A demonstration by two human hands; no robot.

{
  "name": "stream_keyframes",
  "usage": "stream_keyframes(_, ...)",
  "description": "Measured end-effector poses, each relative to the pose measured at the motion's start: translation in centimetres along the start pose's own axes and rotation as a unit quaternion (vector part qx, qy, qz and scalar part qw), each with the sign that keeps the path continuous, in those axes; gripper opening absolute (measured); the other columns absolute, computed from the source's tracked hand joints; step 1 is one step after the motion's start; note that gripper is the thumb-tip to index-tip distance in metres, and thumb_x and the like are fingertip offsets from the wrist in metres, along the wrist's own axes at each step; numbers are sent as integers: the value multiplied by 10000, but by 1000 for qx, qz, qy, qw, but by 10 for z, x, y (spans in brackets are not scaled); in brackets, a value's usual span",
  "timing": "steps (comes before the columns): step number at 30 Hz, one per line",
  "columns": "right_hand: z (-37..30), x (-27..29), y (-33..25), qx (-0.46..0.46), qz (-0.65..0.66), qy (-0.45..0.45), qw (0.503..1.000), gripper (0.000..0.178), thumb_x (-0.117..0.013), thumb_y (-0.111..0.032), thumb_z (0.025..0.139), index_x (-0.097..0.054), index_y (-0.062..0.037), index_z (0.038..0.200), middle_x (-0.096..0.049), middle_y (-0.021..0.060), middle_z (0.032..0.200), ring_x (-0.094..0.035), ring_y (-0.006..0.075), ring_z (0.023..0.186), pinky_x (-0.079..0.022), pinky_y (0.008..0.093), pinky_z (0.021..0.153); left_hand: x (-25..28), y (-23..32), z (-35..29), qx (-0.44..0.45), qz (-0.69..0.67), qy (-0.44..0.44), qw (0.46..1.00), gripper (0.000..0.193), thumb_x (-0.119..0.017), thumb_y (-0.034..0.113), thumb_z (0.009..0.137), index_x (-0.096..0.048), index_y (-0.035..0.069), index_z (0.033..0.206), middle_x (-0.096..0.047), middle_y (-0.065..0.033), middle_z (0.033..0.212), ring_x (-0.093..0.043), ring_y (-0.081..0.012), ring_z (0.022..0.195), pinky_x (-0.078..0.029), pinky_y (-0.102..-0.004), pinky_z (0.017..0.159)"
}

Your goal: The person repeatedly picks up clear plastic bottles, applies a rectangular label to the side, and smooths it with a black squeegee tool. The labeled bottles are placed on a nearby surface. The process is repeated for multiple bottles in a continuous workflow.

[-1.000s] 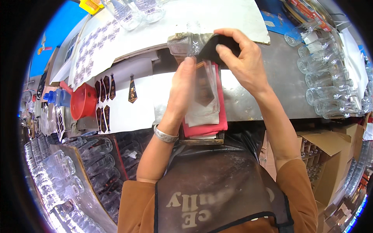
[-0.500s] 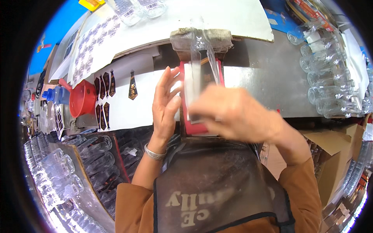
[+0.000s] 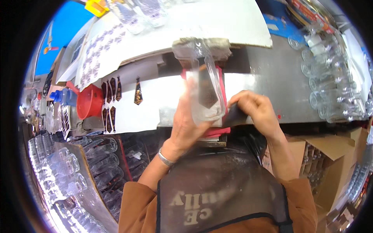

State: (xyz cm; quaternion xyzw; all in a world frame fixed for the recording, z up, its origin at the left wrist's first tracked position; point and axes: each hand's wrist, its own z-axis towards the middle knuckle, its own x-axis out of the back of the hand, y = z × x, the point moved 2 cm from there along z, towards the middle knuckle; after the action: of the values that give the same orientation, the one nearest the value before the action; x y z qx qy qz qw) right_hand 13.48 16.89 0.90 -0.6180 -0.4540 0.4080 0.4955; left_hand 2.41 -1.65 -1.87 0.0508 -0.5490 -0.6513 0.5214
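Note:
A clear glass bottle (image 3: 218,83) lies with its neck away from me on a stand with red cloth (image 3: 217,132). Its neck end rests over a block wrapped in pale cloth (image 3: 223,46). A dark tie-shaped label (image 3: 207,95) shows on the bottle. My left hand (image 3: 184,124) grips the bottle's near end, fingers along its left side and thumb by the base. Just right of the bottle, my right hand (image 3: 257,110) is closed on a dark flat piece (image 3: 235,115), perhaps a scraper; its exact kind is unclear.
To the left, several tie-shaped labels (image 3: 138,93) lie on a white sheet beside a red dipper (image 3: 90,101). Clear bottles (image 3: 324,83) line the right side of the metal table. Crated bottles (image 3: 103,159) stand lower left, an open cardboard box (image 3: 330,155) lower right.
My right hand has moved right, off the bottle, with the dark flat piece. My left hand has come in from beside the bottle and taken hold of it. The view has shifted slightly.

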Motion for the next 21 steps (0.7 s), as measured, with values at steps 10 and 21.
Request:
stream_keyframes(10,7,-29,-9,39,-257,90,961,383,-689,-182,919,-628,22,1237,-744,168,952,-612,174,591,-477,322,577,10,-8,-11,-20,50,-45,998,977,-840,242,776,-293,-9,1545,-215,-276,1617,-307,-445,1461,-300,-468,1183)
stream_keyframes(21,8,-35,-1,96,-320,84,939,459,-747,-111,868,-594,-1,1287,-729,127,958,-512,83,530,-425,255,523,242,-182,54,130,445,265,845,808,-598,528,952,-407,-65,1466,-433,-256,1509,-281,-433,1467,-190,-569,1190)
